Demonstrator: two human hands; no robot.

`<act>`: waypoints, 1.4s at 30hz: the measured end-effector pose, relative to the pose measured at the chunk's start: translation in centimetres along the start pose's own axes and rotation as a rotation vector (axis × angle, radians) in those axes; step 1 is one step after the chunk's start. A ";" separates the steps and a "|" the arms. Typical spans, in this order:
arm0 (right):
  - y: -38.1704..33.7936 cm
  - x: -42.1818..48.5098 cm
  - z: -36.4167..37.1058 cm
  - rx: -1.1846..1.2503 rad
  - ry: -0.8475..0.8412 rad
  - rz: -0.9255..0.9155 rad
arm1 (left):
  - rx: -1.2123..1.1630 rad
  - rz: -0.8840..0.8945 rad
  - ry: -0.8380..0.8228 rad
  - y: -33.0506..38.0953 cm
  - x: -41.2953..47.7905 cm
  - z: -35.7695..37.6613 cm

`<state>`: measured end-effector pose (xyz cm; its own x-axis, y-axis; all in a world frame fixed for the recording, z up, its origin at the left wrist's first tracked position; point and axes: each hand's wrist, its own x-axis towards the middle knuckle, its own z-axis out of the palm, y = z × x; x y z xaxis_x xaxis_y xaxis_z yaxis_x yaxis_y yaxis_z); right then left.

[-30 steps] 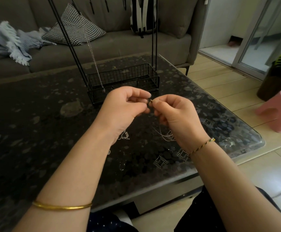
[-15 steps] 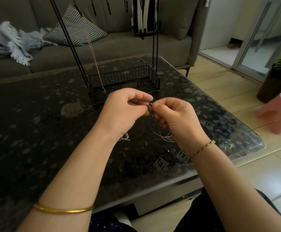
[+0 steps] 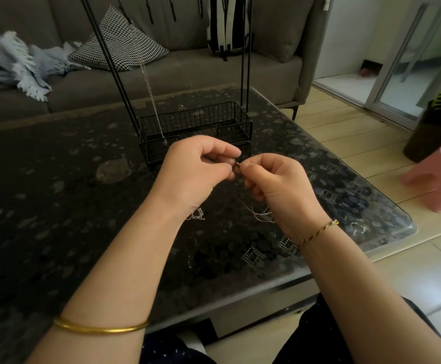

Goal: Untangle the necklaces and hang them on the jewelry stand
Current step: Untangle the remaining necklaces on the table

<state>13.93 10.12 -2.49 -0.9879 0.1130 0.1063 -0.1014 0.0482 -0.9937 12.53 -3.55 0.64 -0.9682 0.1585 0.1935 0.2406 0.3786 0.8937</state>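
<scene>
A dark glass table (image 3: pixel 56 206) stands before a grey sofa (image 3: pixel 188 72). Above it, the left hand (image 3: pixel 193 174) and the right hand (image 3: pixel 280 190) both pinch a small clasp (image 3: pixel 236 164). Its thin silver chain (image 3: pixel 261 215) seems to fall to the table. It looks very light, limp and easy to break, so it is best held near the clasp. The jewelry stand (image 3: pixel 195 132) is just behind.

A thin silver necklace (image 3: pixel 261 214) is held by a small dark piece, its chain trailed onto the table (image 3: pixel 56 206); a second necklace (image 3: pixel 153 101) is hung on the black wire jewelry stand (image 3: pixel 195 132).
</scene>
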 end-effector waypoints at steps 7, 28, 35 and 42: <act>0.3 0.2 -0.1 -0.083 0.030 -0.030 | -0.037 0.014 0.006 0.2 -0.1 0.0; -15.6 8.8 0.2 -0.995 -0.066 -0.448 | 0.386 0.042 -0.071 10.4 8.4 -8.7; -16.1 11.4 3.2 -0.964 0.037 -0.437 | 0.647 0.024 -0.043 11.9 11.0 -11.6; -13.0 13.2 2.7 -0.698 0.087 -0.241 | 0.061 -0.083 0.127 10.6 12.1 -11.3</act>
<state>1.90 8.35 11.71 -0.9320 0.0965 0.3494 -0.1872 0.6974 -0.6918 2.55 -7.91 17.04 -0.9849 0.0088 0.1732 0.1593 0.4408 0.8834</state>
